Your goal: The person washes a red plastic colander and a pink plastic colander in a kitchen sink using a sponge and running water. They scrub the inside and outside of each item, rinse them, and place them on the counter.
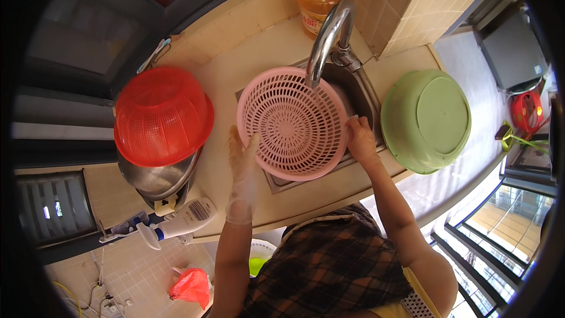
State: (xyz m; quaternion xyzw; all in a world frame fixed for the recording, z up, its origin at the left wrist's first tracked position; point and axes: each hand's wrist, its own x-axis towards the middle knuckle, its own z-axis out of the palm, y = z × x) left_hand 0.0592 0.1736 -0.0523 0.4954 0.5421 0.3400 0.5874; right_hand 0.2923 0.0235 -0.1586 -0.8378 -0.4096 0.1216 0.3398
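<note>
A round pink plastic colander (287, 129) with slotted walls is over the steel sink (346, 86), its open side facing up. My left hand (242, 154), in a thin translucent glove, holds its left rim with the thumb inside and the fingers outside. At the right rim, my bare right hand (361, 138) grips the edge; a small white bit shows at its fingertips, too small to name. The chrome faucet (329, 39) arches over the colander, and a faint stream of water seems to fall from its spout.
A green plastic basin (428, 121) lies upside down right of the sink. To the left, a red mesh colander (163, 115) rests upside down on a metal bowl (156, 176). A white spray bottle (190, 218) lies near the counter's front edge. An orange pump bottle (314, 2) stands behind the faucet.
</note>
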